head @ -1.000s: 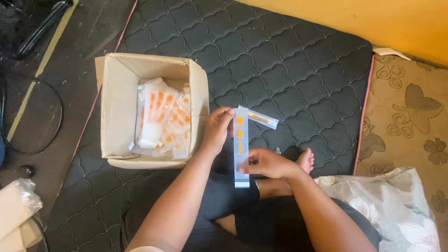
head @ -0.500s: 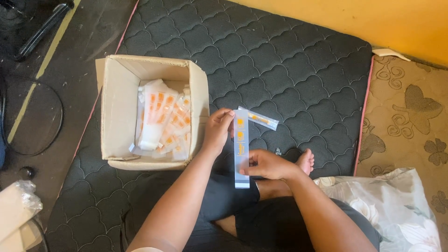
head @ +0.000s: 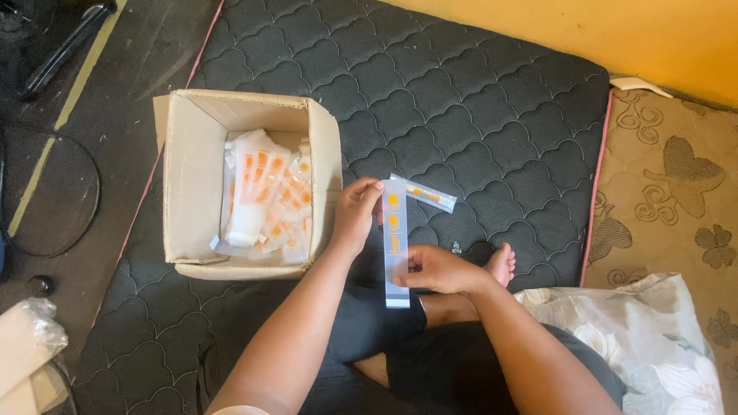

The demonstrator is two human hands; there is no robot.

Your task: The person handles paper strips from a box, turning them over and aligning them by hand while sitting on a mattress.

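Sleeve of clear plastic point(head: 395, 242), long and narrow with orange marks down its upper half, stands upright between the two hands above the person's lap. The left hand point(head: 356, 215) pinches its top edge with fingertips closed on it; the right hand point(head: 437, 269) grips it lower down, thumb over the front, so the strip's middle is partly covered. What is printed on it is too small to make out. Just behind its top lies a second clear packet point(head: 424, 194) with an orange stripe, flat on the dark quilted mattress point(head: 477, 107), whose scalloped stitching looks soft and padded. To the left sits an open cardboard box point(head: 192, 200), flaps up, holding a loose heap of similar glossy packets point(head: 265, 196); how many is hard to tell, since they overlap. A bare foot point(head: 501, 263) peeks out beside the right wrist. A crinkled floral cloth point(head: 653, 346) is cut off at the lower right corner
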